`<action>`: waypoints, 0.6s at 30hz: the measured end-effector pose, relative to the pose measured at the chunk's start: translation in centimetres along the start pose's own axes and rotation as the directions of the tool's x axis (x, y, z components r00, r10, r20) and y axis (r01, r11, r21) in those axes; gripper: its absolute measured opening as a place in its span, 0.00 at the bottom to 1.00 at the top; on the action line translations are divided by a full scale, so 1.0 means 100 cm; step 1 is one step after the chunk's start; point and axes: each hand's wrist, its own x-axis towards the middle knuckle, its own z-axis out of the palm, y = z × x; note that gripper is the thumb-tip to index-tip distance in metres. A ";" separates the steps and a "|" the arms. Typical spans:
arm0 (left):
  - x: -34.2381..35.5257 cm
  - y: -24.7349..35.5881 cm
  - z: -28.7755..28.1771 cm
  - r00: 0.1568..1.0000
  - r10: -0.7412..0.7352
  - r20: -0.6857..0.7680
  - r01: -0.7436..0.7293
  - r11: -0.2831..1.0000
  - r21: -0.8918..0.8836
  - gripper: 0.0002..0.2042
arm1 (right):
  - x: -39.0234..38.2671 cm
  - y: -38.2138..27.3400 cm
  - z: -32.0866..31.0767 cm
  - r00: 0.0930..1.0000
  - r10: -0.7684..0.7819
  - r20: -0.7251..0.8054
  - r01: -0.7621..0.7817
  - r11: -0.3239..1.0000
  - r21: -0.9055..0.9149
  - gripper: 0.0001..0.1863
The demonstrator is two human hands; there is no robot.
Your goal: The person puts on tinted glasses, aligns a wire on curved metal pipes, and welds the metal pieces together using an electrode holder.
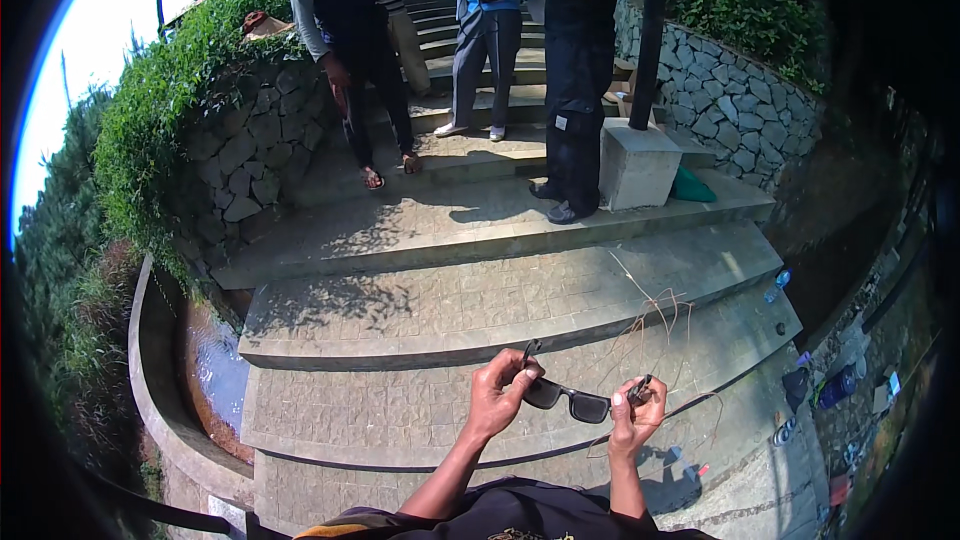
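Note:
A pair of black sunglasses [589, 407] with dark lenses hangs between my two hands, in front of my chest. My left hand [496, 392] pinches one temple arm near its hinge, and the curved tip of that arm sticks up above my fingers. At the other side, my right hand [637, 415] grips the second temple arm between thumb and fingers. The lenses tilt down a little toward the right. My fingertips partly cover both arms of the glasses.
Broad stone steps [370, 410] rise ahead. Several people stand higher up, one in dark clothes [580, 70] beside a concrete post base [638, 168]. Dry twigs [655, 315] lie right of the glasses. A curved water channel [215, 370] runs at left; bottles and litter [835, 387] lie at right.

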 end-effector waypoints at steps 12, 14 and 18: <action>0.001 -0.002 -0.011 0.946 0.140 -0.291 -0.151 0.988 -0.016 0.05 | 0.000 -0.009 0.005 0.996 0.092 0.010 -0.092 0.995 0.047 0.23; 0.003 -0.001 -0.013 0.936 0.148 -0.320 -0.164 0.986 -0.025 0.04 | 0.002 -0.006 0.007 0.992 0.127 0.006 -0.127 0.992 0.026 0.22; 0.000 0.005 -0.018 0.920 0.134 -0.368 -0.160 0.986 -0.042 0.04 | 0.004 0.010 0.004 0.959 0.284 0.002 -0.283 0.957 -0.066 0.19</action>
